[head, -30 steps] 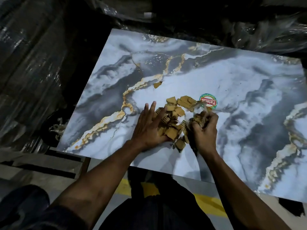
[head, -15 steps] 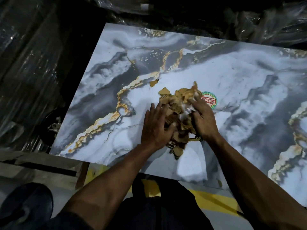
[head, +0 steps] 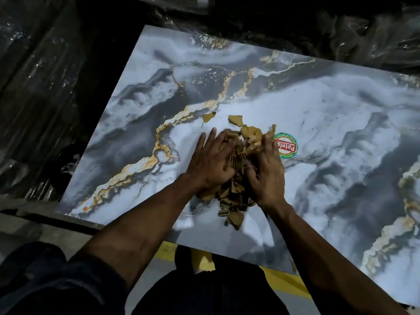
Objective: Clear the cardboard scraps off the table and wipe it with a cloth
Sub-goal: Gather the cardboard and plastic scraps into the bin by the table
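cardboard scraps (head: 234,192) on table (head: 318,110), sticker (head: 286,145) right, 2 strays (head: 235,120) behind

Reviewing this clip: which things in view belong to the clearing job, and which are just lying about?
Part of the job:
- pile of brown cardboard scraps, gathered between both hands
- left hand
- right hand
- two stray brown scraps beyond the pile
- grey-and-white marble-patterned table

Just lying about:
- round red-and-green sticker on the table
- black plastic sheeting
- yellow floor line

No cloth in view.

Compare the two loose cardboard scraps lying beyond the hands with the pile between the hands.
The two loose scraps lie flat, apart and untouched on the table; the pile is heaped, overlapping, pressed between the left hand and right hand. Both are brown torn cardboard.
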The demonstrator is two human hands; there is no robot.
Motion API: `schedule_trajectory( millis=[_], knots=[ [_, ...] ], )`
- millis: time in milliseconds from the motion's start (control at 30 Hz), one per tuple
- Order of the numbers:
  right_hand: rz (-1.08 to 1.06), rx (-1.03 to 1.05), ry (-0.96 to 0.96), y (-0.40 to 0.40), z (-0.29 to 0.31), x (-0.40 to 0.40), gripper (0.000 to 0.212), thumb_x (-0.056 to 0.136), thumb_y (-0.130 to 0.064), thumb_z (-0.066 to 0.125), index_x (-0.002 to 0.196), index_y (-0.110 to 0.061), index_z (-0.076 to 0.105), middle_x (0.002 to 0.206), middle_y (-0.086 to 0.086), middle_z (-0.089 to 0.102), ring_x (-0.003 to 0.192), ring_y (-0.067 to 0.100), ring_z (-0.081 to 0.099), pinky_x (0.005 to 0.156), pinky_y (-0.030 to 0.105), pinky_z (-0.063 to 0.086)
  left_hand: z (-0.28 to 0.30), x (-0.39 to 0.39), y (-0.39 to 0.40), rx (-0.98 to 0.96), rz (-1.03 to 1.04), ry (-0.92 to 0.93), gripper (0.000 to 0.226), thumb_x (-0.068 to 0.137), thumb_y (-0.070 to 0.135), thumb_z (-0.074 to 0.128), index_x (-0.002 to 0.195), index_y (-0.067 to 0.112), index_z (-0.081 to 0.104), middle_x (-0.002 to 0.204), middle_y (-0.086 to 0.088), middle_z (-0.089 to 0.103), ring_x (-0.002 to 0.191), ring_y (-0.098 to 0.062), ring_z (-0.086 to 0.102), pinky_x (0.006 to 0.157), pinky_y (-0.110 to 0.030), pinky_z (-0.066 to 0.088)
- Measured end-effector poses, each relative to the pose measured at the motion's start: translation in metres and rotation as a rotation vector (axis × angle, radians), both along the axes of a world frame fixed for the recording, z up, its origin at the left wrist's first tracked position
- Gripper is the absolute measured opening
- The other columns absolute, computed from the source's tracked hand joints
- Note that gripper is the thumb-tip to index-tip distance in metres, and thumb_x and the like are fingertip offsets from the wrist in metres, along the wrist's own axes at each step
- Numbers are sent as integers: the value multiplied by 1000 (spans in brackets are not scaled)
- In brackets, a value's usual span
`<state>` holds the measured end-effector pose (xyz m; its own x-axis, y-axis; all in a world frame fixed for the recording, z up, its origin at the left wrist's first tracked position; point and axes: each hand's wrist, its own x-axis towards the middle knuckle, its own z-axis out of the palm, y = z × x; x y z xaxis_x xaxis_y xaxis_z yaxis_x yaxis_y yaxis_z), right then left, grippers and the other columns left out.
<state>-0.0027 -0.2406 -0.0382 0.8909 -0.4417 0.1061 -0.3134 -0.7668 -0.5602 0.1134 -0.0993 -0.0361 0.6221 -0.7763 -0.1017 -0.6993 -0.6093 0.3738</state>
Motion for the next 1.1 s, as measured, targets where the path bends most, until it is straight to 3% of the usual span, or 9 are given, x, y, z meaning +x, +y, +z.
schedule_trajectory(
  millis=[100, 167, 400, 467, 533, 633, 767, 867, 1100],
  knots=[
    [22, -24, 121, -5, 6, 2, 63, 87, -42, 37, 146, -19, 36, 157, 7, 34, 150, 29, 15, 121, 46, 13, 2, -5, 8, -136, -33, -35, 79, 68, 38, 50, 144, 21, 42, 146, -9, 42, 137, -30, 38, 118, -45, 23],
    [85, -35, 137, -9, 7, 2, 58, 88, -42, 35, 143, -25, 40, 153, 1, 40, 150, 28, 16, 122, 45, 10, 2, -10, 16, -245, -5, -33, 75, 67, 29, 55, 140, 18, 48, 134, -7, 52, 124, -26, 48, 107, -39, 37],
    [130, -301, 100, -6, 5, -5, 45, 98, -47, 32, 127, -29, 61, 122, 6, 60, 137, 34, 39, 117, 55, 18, 3, -31, 26, -210, 101, -115, 61, 66, 23, 55, 126, 14, 54, 108, -11, 58, 91, -29, 53, 74, -43, 48],
    [91, -350, 83, -5, 5, -8, 41, 96, -47, 37, 119, -28, 65, 116, 5, 62, 133, 33, 44, 117, 56, 15, 7, -29, 25, -237, 114, -128, 59, 65, 24, 54, 122, 13, 57, 113, -11, 59, 97, -30, 54, 78, -43, 48],
    [88, -374, 74, -6, 5, -9, 38, 93, -47, 41, 115, -28, 66, 119, 6, 61, 134, 33, 42, 116, 57, 13, 10, -23, 28, -262, 109, -131, 63, 66, 29, 53, 127, 13, 58, 131, -14, 54, 118, -33, 49, 97, -45, 45],
    [109, -319, 100, -8, 4, -7, 41, 91, -50, 41, 122, -32, 60, 148, 13, 43, 147, 35, 22, 118, 55, 5, 15, -21, 43, -217, 43, -74, 77, 77, 46, 49, 149, 25, 31, 160, -12, 24, 149, -32, 15, 119, -53, 11],
    [217, -238, 194, -17, 2, 1, 56, 90, -56, 35, 137, -28, 49, 161, 13, 23, 151, 33, 8, 119, 53, 10, 7, -35, 75, -75, -205, -182, 96, 78, 81, 37, 154, 35, 2, 165, -11, 0, 150, -38, -7, 114, -69, 0],
    [241, -194, 194, -19, 2, 5, 61, 90, -54, 37, 139, -21, 48, 157, 11, 32, 151, 30, 15, 118, 52, 18, -7, -49, 75, 56, -262, -222, 103, 70, 91, 31, 154, 38, 6, 165, -10, -4, 149, -41, -12, 113, -70, -4],
    [201, -107, 128, -16, 3, -1, 48, 88, -47, 44, 128, -20, 51, 152, 9, 42, 149, 29, 23, 118, 53, 21, -15, -41, 51, 7, -79, -167, 99, 73, 84, 43, 154, 35, 15, 164, -8, 5, 150, -37, -8, 118, -61, 5]
  ],
)
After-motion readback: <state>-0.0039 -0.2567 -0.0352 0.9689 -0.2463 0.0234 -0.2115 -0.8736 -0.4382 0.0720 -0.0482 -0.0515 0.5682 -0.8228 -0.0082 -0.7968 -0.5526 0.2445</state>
